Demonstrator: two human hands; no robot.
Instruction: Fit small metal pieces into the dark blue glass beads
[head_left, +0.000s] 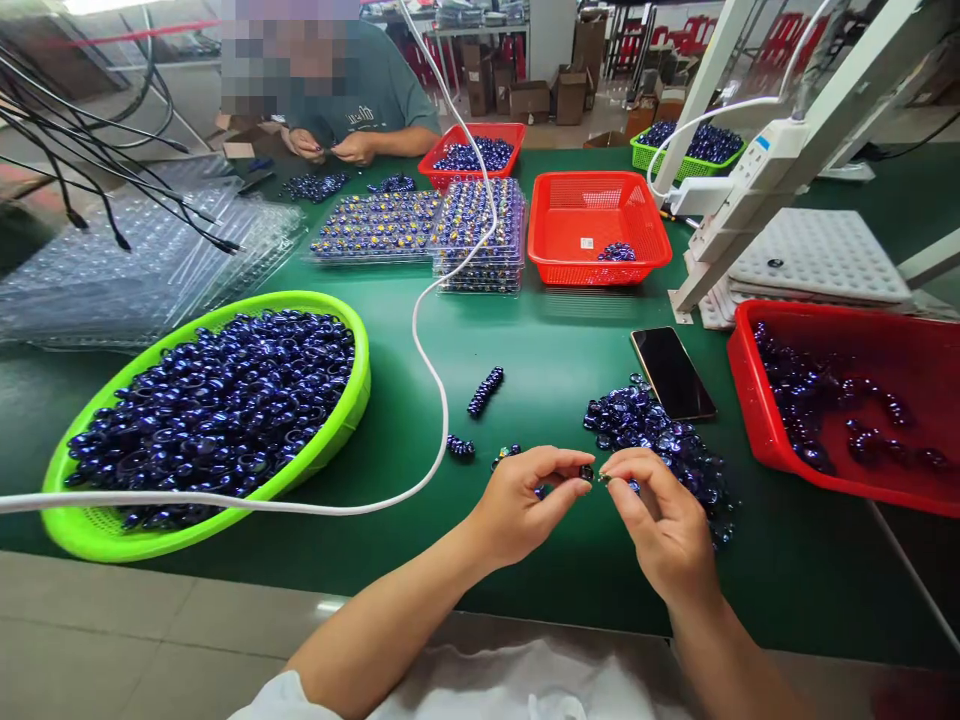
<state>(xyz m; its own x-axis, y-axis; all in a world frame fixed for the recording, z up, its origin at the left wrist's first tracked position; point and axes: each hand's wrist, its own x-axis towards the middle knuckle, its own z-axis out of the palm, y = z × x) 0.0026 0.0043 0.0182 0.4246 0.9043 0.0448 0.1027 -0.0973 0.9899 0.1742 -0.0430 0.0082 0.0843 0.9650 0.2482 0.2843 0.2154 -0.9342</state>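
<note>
My left hand (529, 503) pinches a small shiny dark round piece (586, 472) between thumb and forefinger. Close beside it, my right hand (660, 520) has thumb and forefinger pressed together on something tiny that I cannot make out. Under and behind the right hand spreads a loose pile of shiny dark blue pieces (637, 415). Beyond my left hand lie a short row of blue ring-like pieces (486, 391) and a smaller cluster (460, 448). Another few pieces (507, 455) are partly hidden by the left hand.
A green basket (360, 375) heaped with blue rings stands left, crossed by a white cable (442, 400). A phone (673, 373) lies near the pile. Red baskets (555, 262) and a red tub (757, 400) stand around. Filled clear trays (480, 275) and a co-worker (375, 90) are across the table.
</note>
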